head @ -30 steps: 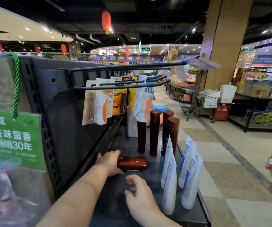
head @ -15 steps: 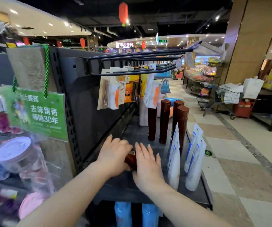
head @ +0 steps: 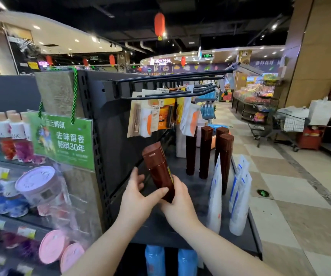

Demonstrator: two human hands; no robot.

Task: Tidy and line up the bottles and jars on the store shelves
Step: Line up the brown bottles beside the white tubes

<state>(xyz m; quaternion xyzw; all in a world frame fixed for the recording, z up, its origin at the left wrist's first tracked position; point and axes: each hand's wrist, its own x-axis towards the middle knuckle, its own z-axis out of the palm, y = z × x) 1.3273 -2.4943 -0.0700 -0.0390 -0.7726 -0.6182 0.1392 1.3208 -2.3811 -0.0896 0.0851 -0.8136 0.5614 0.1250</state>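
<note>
Under the front edge of the dark grey metal shelf [head: 196,198], two light-blue plastic bottles [head: 154,261] stand side by side on a lower level. Above the shelf's near left part, both hands meet on a reddish-brown plastic bottle [head: 158,168] with a flat flip cap. It is held clear of the shelf and tilted, cap uppermost and leaning left toward the perforated back panel. The left hand [head: 138,198] has its thumb curled across the bottle's lower front while its fingers [head: 135,177] spread behind it. The right hand [head: 177,204] wraps its fingers round the bottle's base from the right. Along the shelf's right edge, tall white squeeze tubes with blue print [head: 240,198] stand upright in two rows. Further back on the shelf, four tall brown bottles of the same kind [head: 205,152] stand upright in a loose cluster rather than a straight line. Above the back of the shelf, white and orange carded packs [head: 146,120] hang from black wire hooks [head: 170,78]. Left of the shelf, past the panel's edge, a green printed sign [head: 65,140] hangs on a green cord in front of blurred pink-lidded round tubs [head: 35,182]. Far beyond the shelf to the right, a wire shopping trolley [head: 292,124] stands on the checked floor, and a red paper lantern [head: 159,24] hangs from the dark ceiling.
</note>
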